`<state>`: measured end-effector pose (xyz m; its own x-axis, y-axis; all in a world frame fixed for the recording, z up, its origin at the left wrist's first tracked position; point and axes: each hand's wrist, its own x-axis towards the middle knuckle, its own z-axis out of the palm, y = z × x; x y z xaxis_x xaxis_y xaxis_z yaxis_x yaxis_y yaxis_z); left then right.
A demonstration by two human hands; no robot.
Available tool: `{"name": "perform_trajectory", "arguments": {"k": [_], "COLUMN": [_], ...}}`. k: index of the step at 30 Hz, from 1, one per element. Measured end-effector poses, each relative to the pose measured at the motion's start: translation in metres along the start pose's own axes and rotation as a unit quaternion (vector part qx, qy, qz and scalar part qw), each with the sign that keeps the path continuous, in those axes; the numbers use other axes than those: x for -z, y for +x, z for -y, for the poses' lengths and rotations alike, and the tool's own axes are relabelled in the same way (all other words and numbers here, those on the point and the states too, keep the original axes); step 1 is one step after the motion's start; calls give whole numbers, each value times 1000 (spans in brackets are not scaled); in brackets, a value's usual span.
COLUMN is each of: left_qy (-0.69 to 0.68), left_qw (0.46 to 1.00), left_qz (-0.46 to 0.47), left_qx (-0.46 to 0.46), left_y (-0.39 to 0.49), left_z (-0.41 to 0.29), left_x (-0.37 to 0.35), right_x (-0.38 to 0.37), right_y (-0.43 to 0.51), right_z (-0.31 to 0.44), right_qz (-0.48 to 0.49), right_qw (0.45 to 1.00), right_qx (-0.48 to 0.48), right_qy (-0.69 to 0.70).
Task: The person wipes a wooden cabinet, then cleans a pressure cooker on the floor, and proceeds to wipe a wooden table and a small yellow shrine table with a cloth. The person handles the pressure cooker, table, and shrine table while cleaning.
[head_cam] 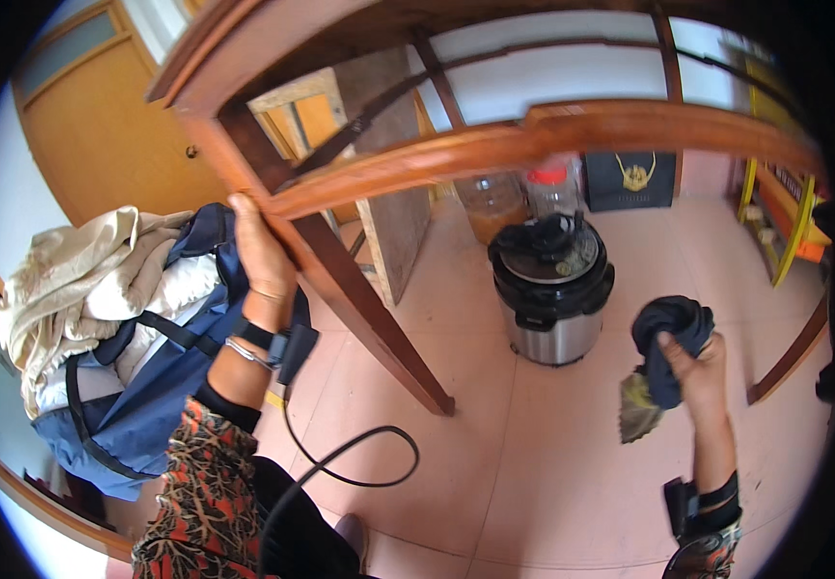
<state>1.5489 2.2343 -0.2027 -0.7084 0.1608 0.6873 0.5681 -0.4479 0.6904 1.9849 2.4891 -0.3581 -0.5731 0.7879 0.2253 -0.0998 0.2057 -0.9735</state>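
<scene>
My left hand (262, 250) holds the upper part of a wooden table leg (377, 326), just below the frame's corner; most of its fingers are hidden. In my right hand (699, 369) is a bunched dark navy cloth (667, 336). An olive, ragged-edged piece of cloth (638, 409) hangs below it; whether the two are one piece I cannot tell. The hand is above the floor, to the right of an electric pressure cooker (555, 318). The reddish-brown table's curved lower rail (417, 163) crosses above the cooker.
A blue bag (149, 405) stuffed with cream bedding (92, 260) stands at left. Behind the cooker are a large jar (489, 206), a red-lidded container (551, 192) and a black paper bag (631, 188). A yellow-framed rack (783, 224) stands right. A black cable (388, 481) loops from my left wrist.
</scene>
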Motion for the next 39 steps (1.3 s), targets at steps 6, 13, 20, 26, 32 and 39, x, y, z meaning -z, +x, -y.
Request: {"name": "perform_trajectory", "arguments": {"k": [6, 13, 20, 26, 32, 39], "left_qy": [-3, -195, -279, -265, -204, -197], "left_qw": [996, 959, 924, 910, 935, 938], "left_qz": [79, 194, 202, 303, 279, 277], "left_qx": [31, 64, 168, 96, 80, 74], "left_y": [-12, -19, -14, -2, -6, -4], "left_z": [-1, -14, -9, -15, -22, -23], "left_x": [5, 9, 30, 46, 42, 43], "right_x": [-161, -311, -400, -367, -367, -357], "right_y": [-20, 49, 57, 50, 45, 60], "right_z": [165, 263, 213, 217, 230, 273], "right_qz": [-114, -70, -213, -151, -80, -179], "right_qw": [896, 914, 809, 816, 782, 663], "right_qx": [411, 387, 463, 425, 401, 638], "right_qy": [-125, -100, -294, -362, -471, -348]}}
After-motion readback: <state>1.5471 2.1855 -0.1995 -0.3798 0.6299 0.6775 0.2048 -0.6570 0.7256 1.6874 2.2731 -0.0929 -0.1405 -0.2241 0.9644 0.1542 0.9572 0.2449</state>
